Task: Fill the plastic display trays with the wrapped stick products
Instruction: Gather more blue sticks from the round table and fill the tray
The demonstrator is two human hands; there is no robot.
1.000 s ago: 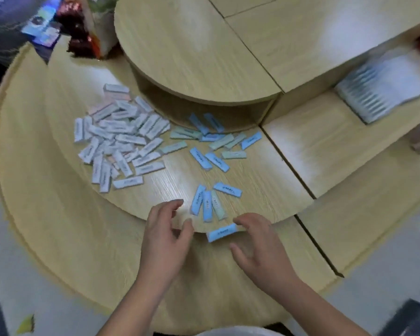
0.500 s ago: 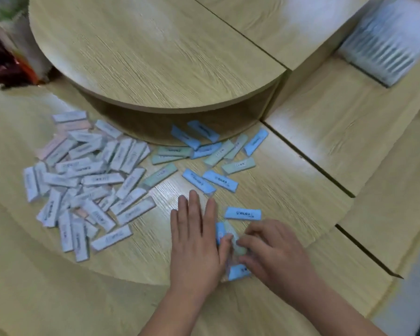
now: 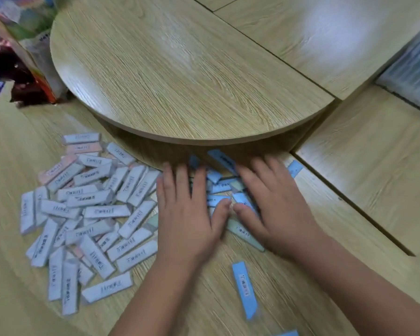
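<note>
A pile of several grey-white wrapped sticks [image 3: 87,214], with a few pink ones, lies on the lower wooden shelf at the left. Blue and pale green wrapped sticks [image 3: 218,187] lie under and between my hands near the curved upper shelf. My left hand [image 3: 187,209] rests flat, palm down, fingers spread over them. My right hand [image 3: 274,204] also lies flat beside it, thumbs almost touching. One blue stick [image 3: 244,289] lies alone nearer to me. A clear plastic tray [image 3: 410,71], blurred, sits at the far right edge.
The round upper shelf [image 3: 180,69] overhangs the sticks just beyond my fingertips. Colourful packaging [image 3: 22,44] stands at the top left. A dark seam [image 3: 349,204] splits the lower shelf to the right of my right hand.
Both hands have moved forward from the shelf's near edge onto the blue and green sticks by the overhang. One blue stick stays behind near me. The view has moved closer.
</note>
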